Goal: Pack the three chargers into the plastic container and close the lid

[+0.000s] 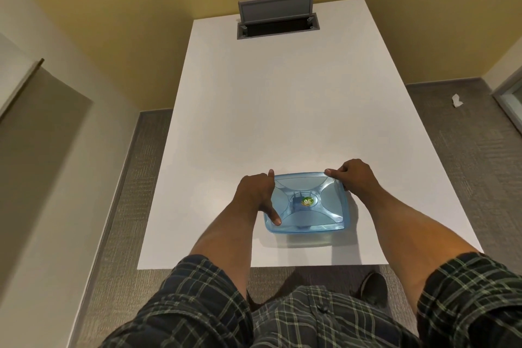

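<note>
A blue see-through plastic container (306,222) stands near the front edge of the white table (282,110), and its lid (330,198) lies on top. Through the lid I see a dark charger (296,203) beside a green and yellow sticker (308,201); any other chargers are hidden. My left hand (257,192) spans the container's left side, with the thumb pressing the lid's front-left corner and the forefinger straight at the back-left corner. My right hand (353,178) curls over the back-right corner and right rim, with one fingertip on the lid's back edge.
At the table's far end an open grey cable hatch (278,28) has its flap (275,7) standing up. A scrap of white paper (457,100) lies on the carpet to the right. A dark shoe (372,288) shows below the table's front edge.
</note>
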A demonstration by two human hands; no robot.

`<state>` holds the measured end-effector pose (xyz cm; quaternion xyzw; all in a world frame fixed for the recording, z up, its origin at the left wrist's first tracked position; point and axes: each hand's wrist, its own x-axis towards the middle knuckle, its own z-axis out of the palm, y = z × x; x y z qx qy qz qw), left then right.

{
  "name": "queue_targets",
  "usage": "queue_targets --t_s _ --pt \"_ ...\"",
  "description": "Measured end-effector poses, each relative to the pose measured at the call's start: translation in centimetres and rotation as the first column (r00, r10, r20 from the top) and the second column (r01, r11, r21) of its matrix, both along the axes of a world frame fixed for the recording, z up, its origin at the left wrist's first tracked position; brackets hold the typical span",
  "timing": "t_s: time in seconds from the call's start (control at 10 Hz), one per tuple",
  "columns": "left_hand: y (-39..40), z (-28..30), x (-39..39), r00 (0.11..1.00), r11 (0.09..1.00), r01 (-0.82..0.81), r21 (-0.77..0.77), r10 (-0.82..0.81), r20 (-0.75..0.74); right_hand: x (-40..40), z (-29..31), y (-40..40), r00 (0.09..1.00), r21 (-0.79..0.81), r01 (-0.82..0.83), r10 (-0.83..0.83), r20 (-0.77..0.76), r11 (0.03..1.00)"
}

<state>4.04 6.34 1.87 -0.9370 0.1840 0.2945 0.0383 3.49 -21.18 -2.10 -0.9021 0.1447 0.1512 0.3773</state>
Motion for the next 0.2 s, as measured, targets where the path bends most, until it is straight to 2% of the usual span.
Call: queue_targets --t_s 0.1,0.2 --pt "-0.14 0.35 -0.21 0.999 1.000 -0.004 0.026 0.003 0.036 0.01 0.50 0.54 0.999 -0.179 -0.039 0.040 0.006 0.983" --pt "0.13 -0.08 -0.15 0.984 1.000 -0.016 0.014 0.013 0.180 -0.25 0.90 0.96 0.994 -0.356 -0.049 0.082 0.077 0.933"
